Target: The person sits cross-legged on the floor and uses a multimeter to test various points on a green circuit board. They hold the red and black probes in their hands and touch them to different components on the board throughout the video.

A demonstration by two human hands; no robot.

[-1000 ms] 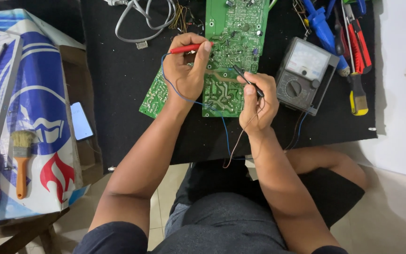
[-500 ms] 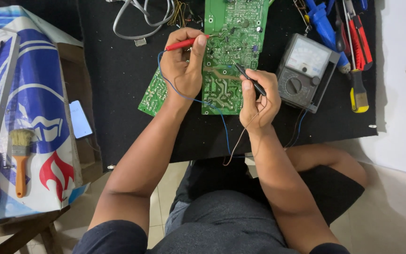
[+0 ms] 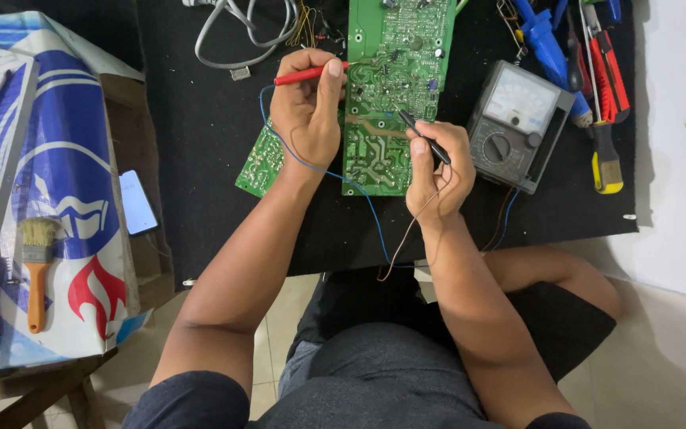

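Note:
A long green circuit board (image 3: 394, 79) lies solder side up on a black mat (image 3: 200, 159), with a smaller green board (image 3: 259, 163) beside it at the left. My left hand (image 3: 307, 107) grips a red test probe (image 3: 303, 75) whose tip rests on the big board's left edge. My right hand (image 3: 438, 167) pinches a black test probe (image 3: 422, 137) with its tip on the board's middle. Thin blue and brown leads trail from the probes toward me.
A grey analog multimeter (image 3: 517, 123) sits just right of the board. Screwdrivers and pliers (image 3: 597, 87) lie at the far right, a grey cable (image 3: 239, 40) at the top. At the left are a phone (image 3: 138, 202) and a paintbrush (image 3: 37, 270) on a blue printed sheet.
Both hands have slid slightly farther up the board; the red probe tip now sits higher on its left edge and the black probe nearer its middle.

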